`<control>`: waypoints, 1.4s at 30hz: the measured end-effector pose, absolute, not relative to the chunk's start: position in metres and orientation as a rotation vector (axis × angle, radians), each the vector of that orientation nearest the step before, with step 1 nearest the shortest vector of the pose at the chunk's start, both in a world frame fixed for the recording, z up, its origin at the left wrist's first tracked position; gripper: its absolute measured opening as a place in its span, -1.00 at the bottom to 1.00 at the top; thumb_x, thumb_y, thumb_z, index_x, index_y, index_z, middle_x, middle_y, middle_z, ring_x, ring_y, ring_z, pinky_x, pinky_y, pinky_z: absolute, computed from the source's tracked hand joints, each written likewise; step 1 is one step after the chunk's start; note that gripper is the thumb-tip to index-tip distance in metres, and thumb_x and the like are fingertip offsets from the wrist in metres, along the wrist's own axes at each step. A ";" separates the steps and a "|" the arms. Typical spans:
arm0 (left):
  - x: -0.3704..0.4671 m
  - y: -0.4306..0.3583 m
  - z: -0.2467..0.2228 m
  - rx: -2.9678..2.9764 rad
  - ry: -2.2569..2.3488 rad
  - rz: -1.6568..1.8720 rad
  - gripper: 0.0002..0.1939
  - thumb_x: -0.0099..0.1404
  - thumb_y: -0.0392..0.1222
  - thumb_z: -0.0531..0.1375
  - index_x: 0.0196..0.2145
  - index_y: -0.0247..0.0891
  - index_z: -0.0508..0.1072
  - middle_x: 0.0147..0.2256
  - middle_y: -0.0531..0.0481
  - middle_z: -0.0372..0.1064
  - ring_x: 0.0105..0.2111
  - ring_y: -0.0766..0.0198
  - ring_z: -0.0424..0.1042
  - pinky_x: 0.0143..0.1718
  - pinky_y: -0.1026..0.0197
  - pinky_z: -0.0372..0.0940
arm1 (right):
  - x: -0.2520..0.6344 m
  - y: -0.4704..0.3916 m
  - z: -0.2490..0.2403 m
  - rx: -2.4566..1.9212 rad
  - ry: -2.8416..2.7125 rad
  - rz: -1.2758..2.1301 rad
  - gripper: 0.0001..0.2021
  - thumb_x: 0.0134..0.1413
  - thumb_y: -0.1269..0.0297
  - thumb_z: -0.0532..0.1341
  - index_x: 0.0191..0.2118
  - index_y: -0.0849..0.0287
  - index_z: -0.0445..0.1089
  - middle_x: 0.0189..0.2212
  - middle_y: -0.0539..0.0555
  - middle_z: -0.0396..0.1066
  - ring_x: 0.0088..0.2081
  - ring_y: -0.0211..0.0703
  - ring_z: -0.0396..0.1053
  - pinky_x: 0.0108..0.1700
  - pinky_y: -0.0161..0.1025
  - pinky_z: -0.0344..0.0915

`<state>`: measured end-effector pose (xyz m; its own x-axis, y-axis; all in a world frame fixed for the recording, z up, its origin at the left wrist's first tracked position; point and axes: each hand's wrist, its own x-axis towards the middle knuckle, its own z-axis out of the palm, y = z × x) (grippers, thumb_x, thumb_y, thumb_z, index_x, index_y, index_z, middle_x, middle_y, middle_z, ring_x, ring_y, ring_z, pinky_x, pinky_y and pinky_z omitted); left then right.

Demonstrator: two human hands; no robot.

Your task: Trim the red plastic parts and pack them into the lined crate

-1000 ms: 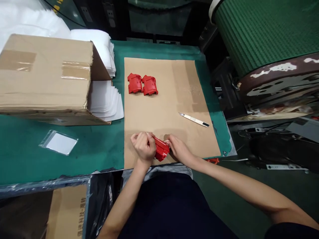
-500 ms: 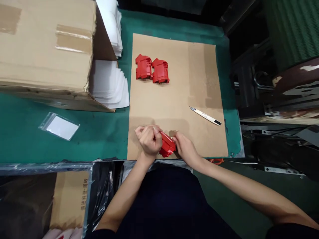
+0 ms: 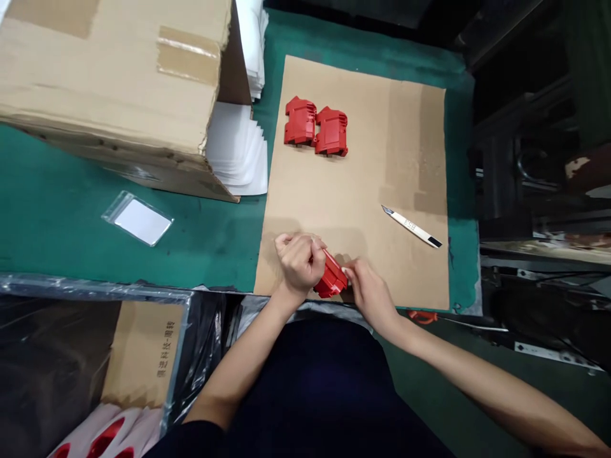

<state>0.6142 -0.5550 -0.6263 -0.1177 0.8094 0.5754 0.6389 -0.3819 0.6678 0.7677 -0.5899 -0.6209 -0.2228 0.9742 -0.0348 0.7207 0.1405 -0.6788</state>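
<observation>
My left hand (image 3: 301, 262) is closed around a red moulded plastic part (image 3: 332, 277) at the front edge of the cardboard sheet. The part is tilted, and its left side is hidden by my fingers. Thumb and fingers of my right hand (image 3: 371, 291) pinch at the part's right edge; whether a small piece sits between those fingertips cannot be made out. Farther up the sheet lie two similar red plastic parts (image 3: 300, 122), side by side. To the right rests a white craft knife (image 3: 411, 226) with its blade pointing up and left.
The brown cardboard sheet (image 3: 367, 191) covers part of the green tabletop (image 3: 214, 245). A large carton (image 3: 119, 83) with white foam sheets (image 3: 241, 149) stands at left, near a clear zip bag (image 3: 142, 220). Below left, a lined bin (image 3: 184, 337) holds wrapped red items. An orange-handled tool (image 3: 422, 317) lies by the front edge.
The camera view has shifted, so the table's contents appear farther right. Both hands keep their hold on the red plastic part, with little visible change in grip. More of the bin's wrapped items shows.
</observation>
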 end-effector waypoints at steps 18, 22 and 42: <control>0.611 -0.554 -0.628 2.022 1.610 1.533 -0.67 0.35 -0.34 -0.02 -0.55 -0.21 0.33 -0.57 0.09 0.47 -0.52 0.32 0.46 -0.23 0.07 0.06 | 0.773 -0.605 -0.612 -1.504 -2.271 0.417 -0.74 0.40 0.30 -0.13 -0.33 0.10 0.18 -0.48 -0.02 0.22 -0.51 -0.24 0.21 -0.46 -0.32 0.11; 0.612 -0.555 -0.629 2.023 1.616 1.547 -0.68 0.35 -0.35 -0.01 -0.54 -0.21 0.32 -0.57 0.09 0.47 -0.53 0.31 0.45 -0.23 0.07 0.05 | 0.773 -0.605 -0.605 -1.368 -2.400 0.226 -0.75 0.39 0.39 -0.12 -0.31 0.13 0.22 -0.50 -0.01 0.20 -0.51 -0.24 0.19 -0.44 -0.33 0.12; 0.613 -0.556 -0.630 2.004 1.647 1.500 -0.67 0.36 -0.33 -0.03 -0.55 -0.19 0.33 -0.56 0.08 0.48 -0.52 0.29 0.45 -0.21 0.05 0.05 | 0.771 -0.604 -0.607 -1.373 -2.466 0.326 -0.65 0.36 0.33 -0.15 -0.36 0.12 0.31 -0.50 0.04 0.26 -0.48 -0.21 0.20 -0.40 -0.29 0.10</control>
